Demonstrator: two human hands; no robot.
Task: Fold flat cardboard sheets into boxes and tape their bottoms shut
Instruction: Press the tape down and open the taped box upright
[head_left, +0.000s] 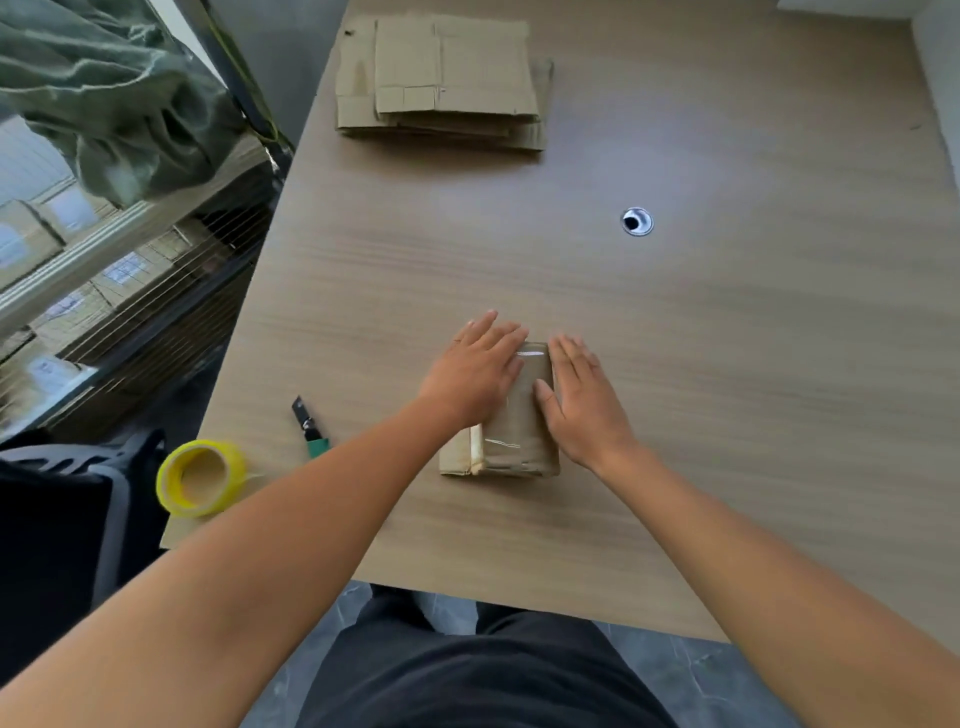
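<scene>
Both hands press flat on a small cardboard box (519, 441) standing on the near middle of the table (727, 364). The left hand (475, 371) covers the left part of its top with straight fingers held close together. The right hand (584, 400) lies along the right side, its thumb across the top. Neither hand curls round anything; they only bear down with open palms. Between them a strip of clear tape (532, 356) runs along the top of the box, shining at the far end and reaching down over the near face. To the near left of the box, a small cutter (309, 426) with a green end lies on the wood. Farther left, a yellow roll of tape (200, 478) sits at the table's near left corner. At the far end of the table, well apart from the hands, a stack of flat cardboard sheets (441, 83) lies loosely squared. A round cable hole (637, 222) with a metal rim is set in the tabletop to the far right of the box. Off the left edge stand shelves of cartons (78, 270) with a green cloth (104, 104) bunched above.
</scene>
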